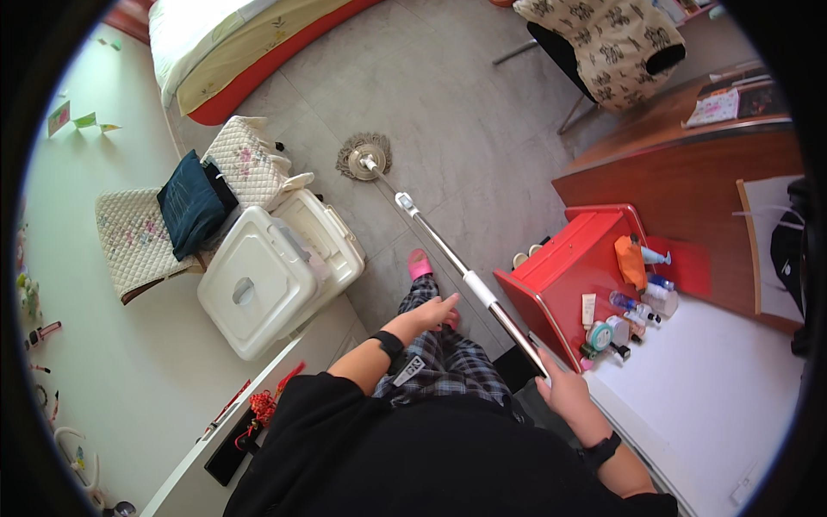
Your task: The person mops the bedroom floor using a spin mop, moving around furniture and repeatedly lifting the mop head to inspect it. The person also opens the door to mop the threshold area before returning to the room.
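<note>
A round mop [376, 158] with a greyish string head rests on the grey tiled floor, its metal and white handle [448, 250] slanting back toward me. My right hand [564, 389] is closed around the upper end of this handle. To the left of the handle, my left hand [433, 314] hovers over my legs, fingers partly stretched out and apart from the mop. A pink slipper [419, 262] shows on one foot, below plaid trousers [465, 362].
White lidded storage boxes [258, 280] stand at left, beside a quilted chair cover [133, 241] and a dark blue bag [194, 207]. A red cabinet [560, 258] with bottles and tubes is at right. Farther off are a bed [250, 60] and a draped chair [599, 43].
</note>
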Motion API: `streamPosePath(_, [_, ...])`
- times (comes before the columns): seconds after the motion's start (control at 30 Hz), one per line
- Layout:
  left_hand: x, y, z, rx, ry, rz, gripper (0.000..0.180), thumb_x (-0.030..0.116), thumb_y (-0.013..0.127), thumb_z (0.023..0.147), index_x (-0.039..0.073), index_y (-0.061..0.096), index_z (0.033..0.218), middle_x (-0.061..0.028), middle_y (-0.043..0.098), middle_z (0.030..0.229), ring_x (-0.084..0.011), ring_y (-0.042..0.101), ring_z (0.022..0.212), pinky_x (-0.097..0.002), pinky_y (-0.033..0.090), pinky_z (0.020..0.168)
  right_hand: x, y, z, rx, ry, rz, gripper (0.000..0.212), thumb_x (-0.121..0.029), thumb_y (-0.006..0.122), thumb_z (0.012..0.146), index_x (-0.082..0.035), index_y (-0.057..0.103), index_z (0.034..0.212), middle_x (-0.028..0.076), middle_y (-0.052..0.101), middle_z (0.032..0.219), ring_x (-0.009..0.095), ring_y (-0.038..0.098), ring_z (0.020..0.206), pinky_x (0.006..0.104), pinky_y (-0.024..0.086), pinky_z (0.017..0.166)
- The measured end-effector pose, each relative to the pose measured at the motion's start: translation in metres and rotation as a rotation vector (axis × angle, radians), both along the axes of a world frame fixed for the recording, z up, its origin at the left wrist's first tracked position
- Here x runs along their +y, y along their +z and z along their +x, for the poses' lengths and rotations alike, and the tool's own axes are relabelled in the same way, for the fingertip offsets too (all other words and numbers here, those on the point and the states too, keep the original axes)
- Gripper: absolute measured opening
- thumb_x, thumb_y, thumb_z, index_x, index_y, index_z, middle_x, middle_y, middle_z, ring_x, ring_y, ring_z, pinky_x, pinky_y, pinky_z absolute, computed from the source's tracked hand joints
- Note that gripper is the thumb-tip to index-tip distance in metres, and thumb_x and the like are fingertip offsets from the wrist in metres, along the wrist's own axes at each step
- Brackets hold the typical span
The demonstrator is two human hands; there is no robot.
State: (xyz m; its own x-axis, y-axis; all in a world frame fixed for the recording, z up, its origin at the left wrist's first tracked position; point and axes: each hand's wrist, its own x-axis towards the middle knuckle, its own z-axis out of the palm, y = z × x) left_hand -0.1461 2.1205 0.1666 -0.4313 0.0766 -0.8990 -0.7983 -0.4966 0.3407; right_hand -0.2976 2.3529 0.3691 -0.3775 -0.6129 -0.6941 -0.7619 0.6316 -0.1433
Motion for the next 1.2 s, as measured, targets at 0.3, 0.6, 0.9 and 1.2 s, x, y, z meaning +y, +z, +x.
streamPosePath(0.3, [0.173,0.014,-0.031,-0.189,0.41,0.399,0.028,0.016,0.048,0.085,0.0,0.044,0.108,-0.0138,0.059,0.093,-0.0283,0.062,0.085,-0.047,0.052,0.074,0.122,0.109,0.038,-0.154,-0.066,0.32,0.067,-0.03,0.062,0.076,-0.02,0.032,0.135,0.013,0.058,0.057,0.034,0.058,0.053,0.0437,0.047,0.051])
streamPosePath(0.6, [0.111,-0.029,-0.026,-0.316,0.326,0.038,0.04,0.019,0.049,0.086,-0.007,0.032,0.111,-0.02,0.056,0.093,-0.031,0.062,0.08,-0.049,0.053,0.066,0.049,0.069,0.029,-0.123,0.0,0.198,0.062,-0.031,0.062,0.077,-0.02,0.037,0.133,0.013,0.057,0.056,0.032,0.058,0.051,0.0424,0.047,0.049])
streamPosePath(0.9, [-0.164,-0.136,-0.045,-0.254,0.434,-0.591,0.048,0.021,0.048,0.086,-0.016,0.022,0.101,-0.0247,0.059,0.078,-0.03,0.063,0.06,-0.0371,0.052,0.048,-0.165,-0.065,-0.004,-0.393,-0.308,-0.206,0.055,-0.025,0.059,0.081,-0.026,0.039,0.132,0.019,0.061,0.074,0.039,0.059,0.071,0.0442,0.048,0.064])
streamPosePath(1.2, [-0.119,-0.108,-0.114,-0.06,0.066,-0.695,0.058,0.023,0.048,0.082,-0.017,0.016,0.109,-0.0344,0.056,0.084,-0.0411,0.06,0.079,-0.0426,0.05,0.069,-0.125,-0.038,-0.012,-0.355,-0.571,-0.113,0.048,-0.028,0.057,0.083,-0.029,0.044,0.13,0.022,0.06,0.072,0.04,0.059,0.07,0.0413,0.049,0.062])
